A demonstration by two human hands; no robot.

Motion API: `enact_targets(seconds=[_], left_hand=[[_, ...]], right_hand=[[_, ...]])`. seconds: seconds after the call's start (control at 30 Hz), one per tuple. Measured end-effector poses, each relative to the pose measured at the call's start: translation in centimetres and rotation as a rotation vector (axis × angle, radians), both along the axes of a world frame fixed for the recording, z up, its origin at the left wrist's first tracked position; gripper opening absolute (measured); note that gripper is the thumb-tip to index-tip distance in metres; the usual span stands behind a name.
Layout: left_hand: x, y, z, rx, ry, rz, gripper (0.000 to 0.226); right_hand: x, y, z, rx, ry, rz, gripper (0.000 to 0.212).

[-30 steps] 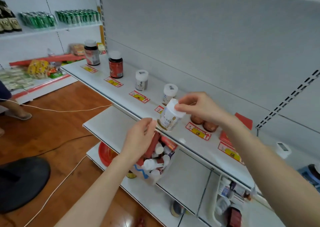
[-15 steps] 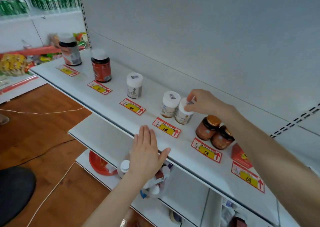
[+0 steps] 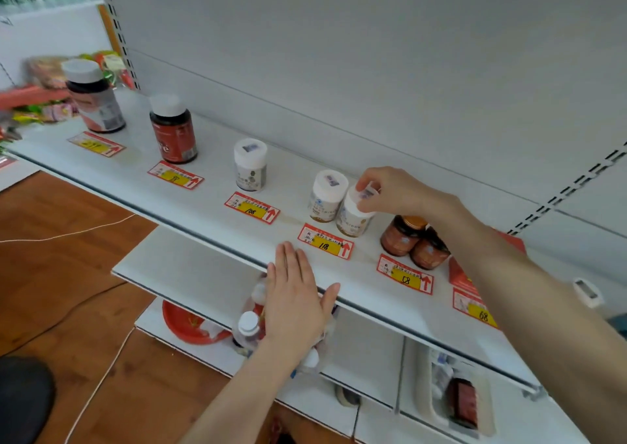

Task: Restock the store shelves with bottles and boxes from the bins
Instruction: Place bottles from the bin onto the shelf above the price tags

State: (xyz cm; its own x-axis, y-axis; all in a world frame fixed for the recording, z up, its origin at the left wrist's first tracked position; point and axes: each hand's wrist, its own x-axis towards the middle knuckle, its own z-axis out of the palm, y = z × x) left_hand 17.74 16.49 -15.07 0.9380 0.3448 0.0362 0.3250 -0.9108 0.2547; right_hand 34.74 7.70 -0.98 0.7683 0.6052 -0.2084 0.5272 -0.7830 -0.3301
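Observation:
My right hand (image 3: 397,191) grips the cap of a small white bottle (image 3: 354,216) that stands on the white shelf (image 3: 210,192), touching a matching white bottle (image 3: 327,201) on its left, above the "118" price tag (image 3: 325,245). My left hand (image 3: 295,294) hovers flat, fingers apart and holding nothing, over the shelf's front edge. Beneath it, partly hidden, is a bin of small bottles (image 3: 249,330) on a lower shelf.
Along the shelf stand another white bottle (image 3: 250,164), a red-labelled dark bottle (image 3: 173,131), a larger dark bottle (image 3: 93,99) and two brown jars (image 3: 412,241). A red box (image 3: 458,274) lies right. A red bowl (image 3: 190,321) and second bin (image 3: 456,399) sit below.
My right hand carried the white bottle from mid-air down onto the shelf beside its twin. My left hand let go of it and dropped, flat, toward the shelf edge.

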Motion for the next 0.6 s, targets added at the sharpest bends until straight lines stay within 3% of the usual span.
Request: enact_targets(seconds=[0.27, 0.43, 0.6], left_hand=[[-0.1, 0.0, -0.3, -0.033, -0.121, -0.027, 0.079], [-0.2, 0.2, -1.0, -0.052, -0.157, -0.058, 0.078], [-1.4, 0.5, -1.1, -0.044, -0.293, -0.191, 0.061]], right_hand=[[-1.4, -0.1, -0.6, 0.008, -0.075, -0.080, 0.030], [-5.3, -2.8, -0.4, 0.270, -0.267, -0.218, 0.021], [-10.5, -9.0, 0.2, 0.327, -0.339, -0.305, 0.016]])
